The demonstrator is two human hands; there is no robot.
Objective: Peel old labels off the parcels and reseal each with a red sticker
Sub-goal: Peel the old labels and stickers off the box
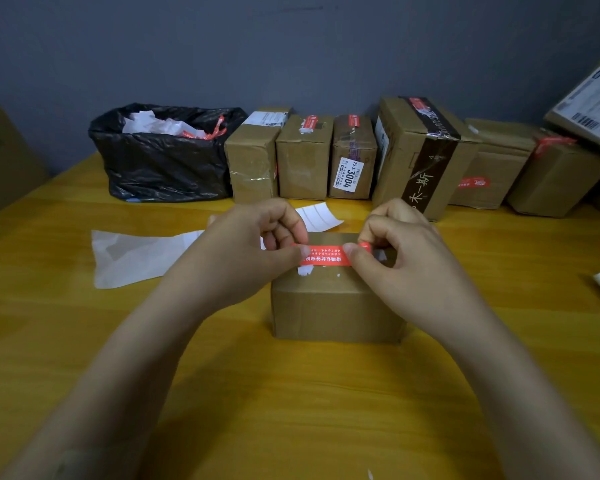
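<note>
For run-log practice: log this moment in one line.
step: sealing parcel | left hand: pinches red sticker | right hand: pinches red sticker

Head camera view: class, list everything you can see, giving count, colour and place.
front parcel: one, brown, table centre.
red sticker: one, red, held over the front parcel's top.
row parcels: at least seven, brown, along the wall.
bin bag: one, black, back left, holding white scraps.
backing sheets: two, white, left of and behind the front parcel.
table: one, yellow.
left hand: one, pinches the sticker's left end.
right hand: one, pinches its right end.
</note>
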